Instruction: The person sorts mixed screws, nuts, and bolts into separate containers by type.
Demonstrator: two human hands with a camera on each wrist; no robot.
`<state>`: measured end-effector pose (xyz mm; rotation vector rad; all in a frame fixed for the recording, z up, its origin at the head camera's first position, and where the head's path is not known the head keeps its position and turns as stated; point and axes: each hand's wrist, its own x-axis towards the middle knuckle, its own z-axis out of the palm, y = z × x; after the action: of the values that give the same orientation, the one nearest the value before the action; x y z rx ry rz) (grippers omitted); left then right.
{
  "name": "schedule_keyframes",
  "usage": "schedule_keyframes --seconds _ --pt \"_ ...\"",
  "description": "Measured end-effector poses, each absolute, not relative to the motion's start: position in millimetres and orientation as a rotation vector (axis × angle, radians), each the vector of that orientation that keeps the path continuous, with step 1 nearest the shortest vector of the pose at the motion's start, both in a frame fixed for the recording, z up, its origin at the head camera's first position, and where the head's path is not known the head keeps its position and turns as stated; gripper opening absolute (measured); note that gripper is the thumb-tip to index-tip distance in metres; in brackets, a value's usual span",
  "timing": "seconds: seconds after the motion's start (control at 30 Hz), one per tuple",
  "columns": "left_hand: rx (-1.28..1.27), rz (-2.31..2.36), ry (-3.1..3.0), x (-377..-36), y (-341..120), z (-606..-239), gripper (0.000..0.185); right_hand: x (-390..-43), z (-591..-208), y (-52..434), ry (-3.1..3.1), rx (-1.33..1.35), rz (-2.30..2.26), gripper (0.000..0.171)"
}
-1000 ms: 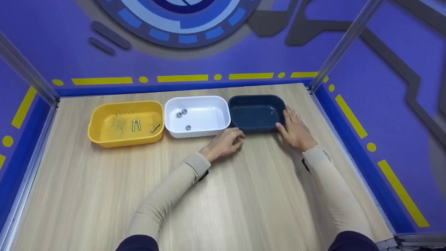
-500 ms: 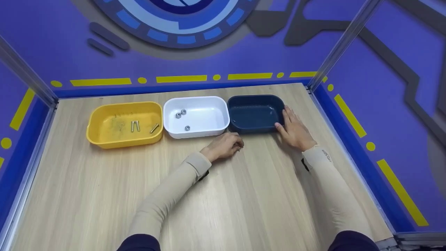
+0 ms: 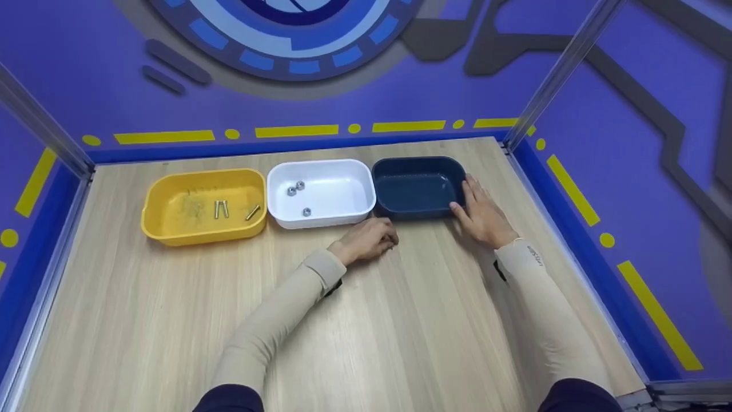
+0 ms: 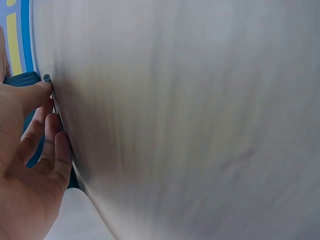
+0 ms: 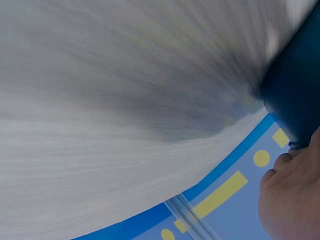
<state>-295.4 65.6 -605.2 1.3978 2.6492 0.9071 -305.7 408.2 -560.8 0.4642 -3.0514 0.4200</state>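
Note:
My left hand (image 3: 369,239) is low over the table in front of the dark blue bin (image 3: 420,215), beside the front right corner of the white bin (image 3: 320,221). Its thumb and index finger pinch a small screw, whose cross-slotted screw head (image 4: 47,77) shows at the thumb tip in the left wrist view; the rest is hidden by the fingers. My right hand (image 3: 486,214) rests against the right end of the dark blue bin, fingers straight along its wall and thumb at the front corner. Two nuts lie together in the white bin, with a third nut (image 3: 307,212) nearer the front.
A yellow bin (image 3: 200,235) stands at the left of the row, holding a few screws (image 3: 253,212). All three bins stand side by side near the back of the wooden table (image 3: 394,332). Blue panels (image 3: 320,103) rise behind and at both sides.
The left hand has dropped slightly toward the table, its fingers drawn in closer around the screw. The right hand keeps its place on the dark blue bin. The head view shifts slightly.

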Motion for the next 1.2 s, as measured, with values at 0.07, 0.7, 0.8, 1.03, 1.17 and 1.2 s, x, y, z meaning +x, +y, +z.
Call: schedule_keyframes --seconds 0.07,0.7,0.8,1.03,1.17,1.2 --pt "1.373 0.947 2.637 -296.7 65.6 -608.6 0.011 -305.9 -560.6 407.8 -3.055 0.462 0.420 0.083" --pt "1.271 0.856 2.605 -286.4 64.5 -578.0 0.007 -306.7 -560.1 407.9 -3.061 0.476 0.405 0.082" --pt "1.265 0.846 2.602 -285.5 65.5 -572.8 0.007 -306.9 -560.4 408.2 -3.066 0.470 0.413 0.083" --pt "1.272 0.855 2.581 -285.6 67.3 -559.3 0.007 -307.3 -560.2 408.5 -3.076 0.463 0.402 0.084" --pt "1.283 0.839 2.587 -286.7 68.4 -549.0 0.009 -307.1 -559.9 408.3 -3.073 0.456 0.408 0.084" --pt "1.290 0.839 2.588 -287.2 68.7 -546.3 0.009 -307.1 -560.0 408.3 -3.070 0.454 0.407 0.084"
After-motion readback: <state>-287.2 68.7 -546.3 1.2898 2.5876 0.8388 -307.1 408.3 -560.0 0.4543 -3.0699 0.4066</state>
